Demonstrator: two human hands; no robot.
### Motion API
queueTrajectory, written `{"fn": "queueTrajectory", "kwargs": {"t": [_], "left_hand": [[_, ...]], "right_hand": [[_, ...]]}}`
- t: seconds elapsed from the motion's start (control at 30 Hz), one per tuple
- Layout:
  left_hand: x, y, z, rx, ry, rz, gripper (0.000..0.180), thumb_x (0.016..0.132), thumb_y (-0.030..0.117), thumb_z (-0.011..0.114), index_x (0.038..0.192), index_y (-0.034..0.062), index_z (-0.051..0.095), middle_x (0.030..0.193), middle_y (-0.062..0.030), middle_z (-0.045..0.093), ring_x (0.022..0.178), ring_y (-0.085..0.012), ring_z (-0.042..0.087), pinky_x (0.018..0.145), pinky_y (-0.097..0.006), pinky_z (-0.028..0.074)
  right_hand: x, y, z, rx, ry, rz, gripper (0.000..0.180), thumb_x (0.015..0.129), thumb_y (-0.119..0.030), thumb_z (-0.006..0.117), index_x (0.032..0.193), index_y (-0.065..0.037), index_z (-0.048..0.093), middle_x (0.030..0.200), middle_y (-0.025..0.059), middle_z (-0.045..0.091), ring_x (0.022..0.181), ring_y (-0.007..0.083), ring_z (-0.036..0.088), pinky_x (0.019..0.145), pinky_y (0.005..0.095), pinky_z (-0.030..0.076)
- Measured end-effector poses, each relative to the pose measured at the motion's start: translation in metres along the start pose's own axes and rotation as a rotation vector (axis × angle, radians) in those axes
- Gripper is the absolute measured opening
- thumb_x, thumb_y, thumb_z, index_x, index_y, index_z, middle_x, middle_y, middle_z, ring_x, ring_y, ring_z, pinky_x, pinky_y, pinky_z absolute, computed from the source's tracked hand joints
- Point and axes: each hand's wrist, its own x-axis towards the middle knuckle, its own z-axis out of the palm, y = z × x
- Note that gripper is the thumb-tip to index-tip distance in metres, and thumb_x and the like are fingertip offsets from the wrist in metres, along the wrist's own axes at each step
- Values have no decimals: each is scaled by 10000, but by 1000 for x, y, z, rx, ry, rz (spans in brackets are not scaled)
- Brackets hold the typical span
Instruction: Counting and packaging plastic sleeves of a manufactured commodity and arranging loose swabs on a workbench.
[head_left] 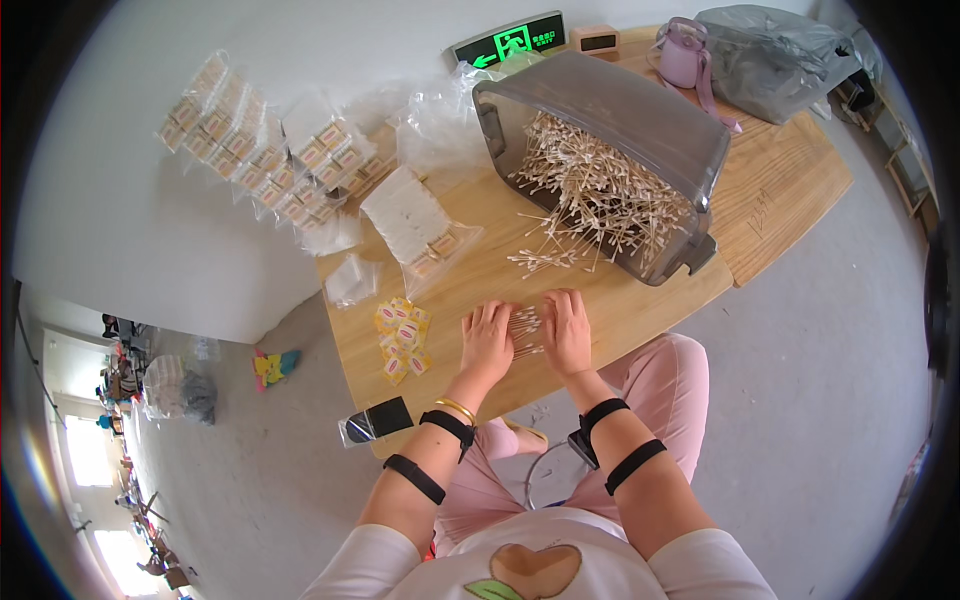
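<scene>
My left hand (486, 339) and my right hand (567, 330) rest side by side, palms down, on the wooden table (620, 310). Between them lies a small bunch of cotton swabs (524, 330), with both hands pressed against its sides. Beyond the hands a grey plastic bin (640, 120) lies tipped on its side. A big heap of cotton swabs (595, 195) spills out of it onto the table. Small yellow paper packets (402, 338) lie in a loose pile left of my left hand.
Clear bags of small boxes (255, 140) and a white stack in plastic (412, 215) sit at the table's left. A black pouch (378, 419) overhangs the near edge. A purple bottle (683, 52), a grey bag (770, 55) and a green sign (508, 40) stand at the far side.
</scene>
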Motion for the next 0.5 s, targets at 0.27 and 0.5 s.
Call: {"fn": "queueTrajectory", "kwargs": {"t": [0.27,0.5], "left_hand": [[-24,7,-14,-99,-66,-7,524,861,62,586,1378,77,498,1339,-120,516,1274,-315,477,1115,-493,320],[-73,-18,-16,41,-96,-82,730,995,403,537,1549,3,280,1616,-158,273,1518,-340,215,1229,-560,141]], "right_hand": [[-1,12,-4,63,-63,13,208,907,-70,560,1108,-29,597,1101,198,575,1040,408,560,897,461,471],[-8,0,-48,-296,-457,-243,626,907,-295,627,1427,-8,432,1448,245,426,1362,406,387,1161,489,290]]}}
